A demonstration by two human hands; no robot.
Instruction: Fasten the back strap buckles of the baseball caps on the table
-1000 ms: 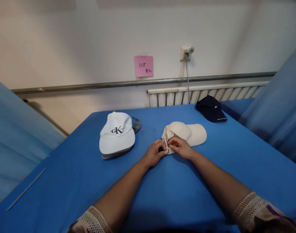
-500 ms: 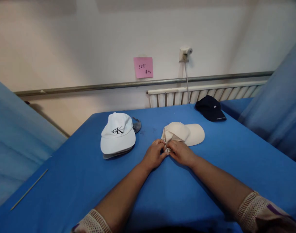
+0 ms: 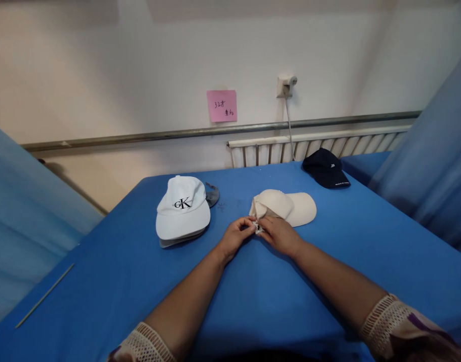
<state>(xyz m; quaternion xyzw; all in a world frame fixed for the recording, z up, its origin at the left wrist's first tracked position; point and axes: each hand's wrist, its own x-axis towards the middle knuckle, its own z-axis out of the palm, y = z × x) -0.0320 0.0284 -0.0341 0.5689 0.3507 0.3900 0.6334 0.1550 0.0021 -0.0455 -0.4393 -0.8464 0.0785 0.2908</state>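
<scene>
A cream baseball cap (image 3: 278,203) lies on its side on the blue-covered table, its brim pointing right. My left hand (image 3: 236,237) pinches the near left end of the cap, around its back opening, with thumb and fingers. Close beside it, my right hand (image 3: 281,235) is closed on the same edge, palm down. A small black-and-white bit shows between the two hands; I cannot make out what it is. The fingertips partly hide the strap area. To the left sits a stack of caps, topped by a white cap (image 3: 183,206) with black letters.
A dark navy cap (image 3: 326,168) lies at the table's back right. A thin stick (image 3: 45,295) rests near the left edge of the blue table cover (image 3: 230,311). Behind are a radiator (image 3: 268,153), a metal rail (image 3: 158,134) and a plugged-in cord (image 3: 290,125); blue curtains (image 3: 22,221) hang at both sides.
My left hand has shifted slightly left and its grip has changed, so a small black-and-white bit now shows between the hands. The cream cap stays nearly in place.
</scene>
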